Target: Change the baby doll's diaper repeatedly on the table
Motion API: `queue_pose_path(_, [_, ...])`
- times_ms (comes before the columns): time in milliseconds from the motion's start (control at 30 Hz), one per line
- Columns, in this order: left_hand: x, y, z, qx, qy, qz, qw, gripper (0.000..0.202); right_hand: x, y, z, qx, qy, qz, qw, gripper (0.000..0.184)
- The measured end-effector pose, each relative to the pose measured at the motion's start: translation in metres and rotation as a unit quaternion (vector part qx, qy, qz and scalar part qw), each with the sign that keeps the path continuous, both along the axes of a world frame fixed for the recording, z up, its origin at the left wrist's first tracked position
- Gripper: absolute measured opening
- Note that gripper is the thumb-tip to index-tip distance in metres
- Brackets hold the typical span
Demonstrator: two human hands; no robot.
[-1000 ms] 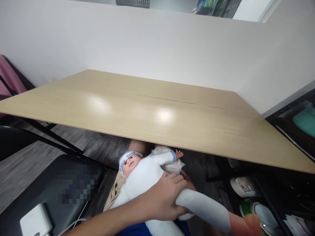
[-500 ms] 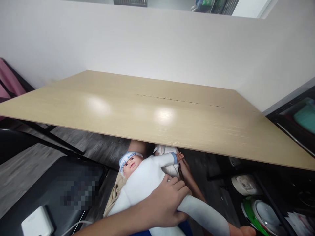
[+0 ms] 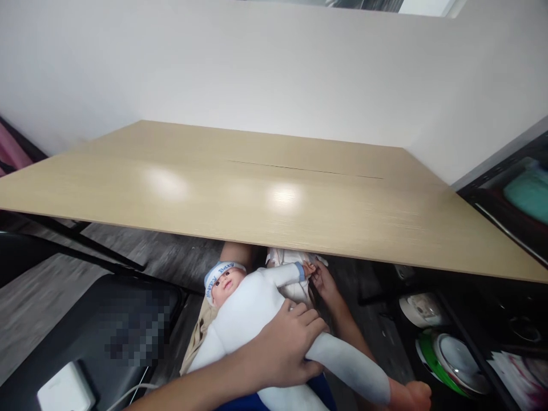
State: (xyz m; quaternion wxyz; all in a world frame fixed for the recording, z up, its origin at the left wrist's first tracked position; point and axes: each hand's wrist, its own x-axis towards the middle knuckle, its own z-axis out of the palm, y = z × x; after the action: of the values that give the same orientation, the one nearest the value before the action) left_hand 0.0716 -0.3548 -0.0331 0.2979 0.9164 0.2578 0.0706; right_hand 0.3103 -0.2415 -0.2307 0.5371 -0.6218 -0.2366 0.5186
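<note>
A baby doll (image 3: pixel 248 308) in a white suit and a blue-and-white headband lies on my lap, below the front edge of the table. Its head points away from me and one leg stretches right to a bare foot (image 3: pixel 417 394). My left hand (image 3: pixel 285 345) comes in from the lower left and is closed round the doll's hip and thigh. My right hand (image 3: pixel 324 279) reaches forward beside the doll's raised hand. Its fingers are pinched on a crumpled white cloth (image 3: pixel 286 258) that lies half hidden under the table edge.
A light wooden table (image 3: pixel 274 194) spans the view in front of a white wall. A black chair (image 3: pixel 85 325) with a white power adapter (image 3: pixel 64 388) stands at the left. A dark shelf at the right holds bowls and a green-rimmed plate (image 3: pixel 449 365).
My right hand has come out from beneath the doll and moved forward to the white cloth by the doll's hand. My left hand keeps its grip on the doll.
</note>
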Motion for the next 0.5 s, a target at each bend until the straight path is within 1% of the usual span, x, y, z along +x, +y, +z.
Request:
queue_pose_path(133, [0.000, -0.001, -0.004, -0.006, -0.009, 0.007, 1.000, 0.045, 0.015, -0.003, -0.008, -0.023, -0.026, -0.025, 0.999, 0.042])
queue_pose_path(233, [0.001, -0.001, -0.004, -0.007, -0.008, 0.008, 1.000, 0.047, 0.025, -0.011, -0.011, -0.032, -0.079, -0.035, 0.996, 0.050])
queue_pose_path(300, [0.001, -0.001, -0.004, -0.006, -0.006, 0.007, 1.000, 0.047, 0.028, -0.018, -0.010, -0.027, -0.131, -0.039, 0.990, 0.058])
queue_pose_path(400, [0.000, -0.001, -0.003, -0.004, -0.009, 0.003, 1.000, 0.047, 0.022, -0.030, -0.008, 0.007, -0.227, -0.035, 0.973, 0.073])
queue_pose_path(433, [0.000, -0.001, -0.003, -0.004, -0.011, 0.002, 1.000, 0.047, 0.017, -0.034, -0.007, 0.024, -0.260, -0.023, 0.965, 0.076])
queue_pose_path(500, [-0.001, -0.001, -0.003, -0.003, -0.014, 0.001, 1.000, 0.050, 0.005, -0.043, -0.006, 0.060, -0.319, 0.018, 0.946, 0.074])
